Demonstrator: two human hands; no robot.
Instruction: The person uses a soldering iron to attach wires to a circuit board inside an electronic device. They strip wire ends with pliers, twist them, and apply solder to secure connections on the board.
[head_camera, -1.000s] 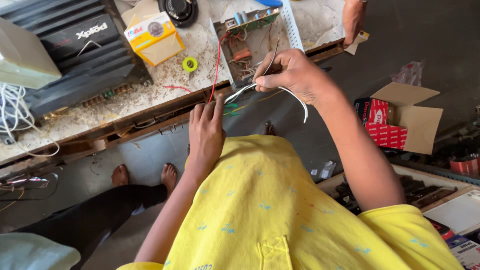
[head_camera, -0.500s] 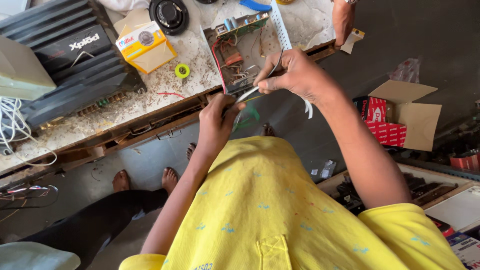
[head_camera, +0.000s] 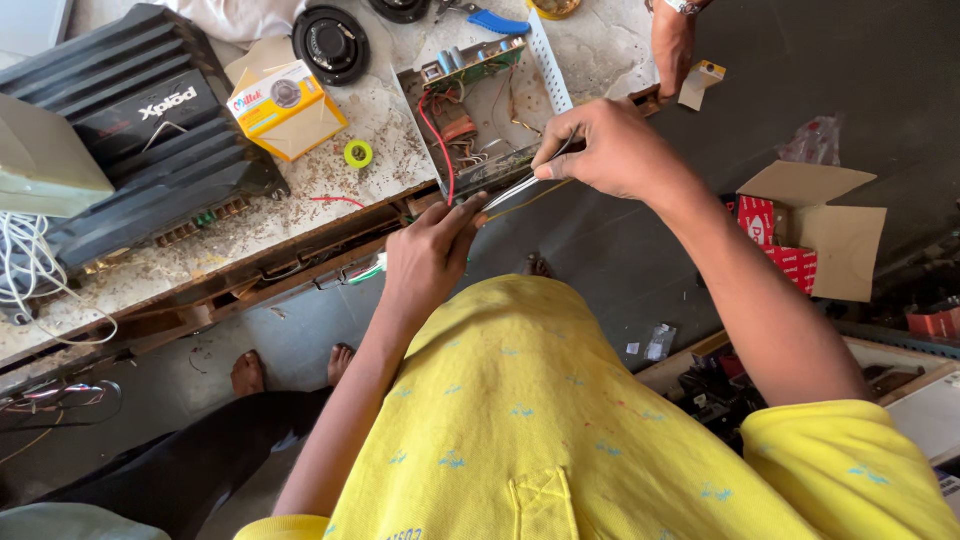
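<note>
My right hand (head_camera: 612, 150) pinches one end of a thin grey wire (head_camera: 522, 184) just in front of the workbench edge. My left hand (head_camera: 428, 258) grips the wire's other end between its fingertips, lower and to the left. The wire runs nearly straight between the two hands. Behind it, an open metal chassis (head_camera: 520, 145) with a green circuit board and a red lead (head_camera: 438, 140) lies on the bench. My yellow shirt fills the lower part of the view.
A black finned amplifier (head_camera: 140, 150), a yellow box (head_camera: 285, 108), a round speaker (head_camera: 330, 42), a green tape roll (head_camera: 358, 153) and blue-handled pliers (head_camera: 492, 18) lie on the bench. Another person's hand (head_camera: 672, 42) rests at the far edge. An open cardboard box (head_camera: 825, 235) stands at right.
My left hand has gone from flat and open to closed on the wire's end. The wire, earlier hanging in a curve from my right hand, is now drawn straight.
</note>
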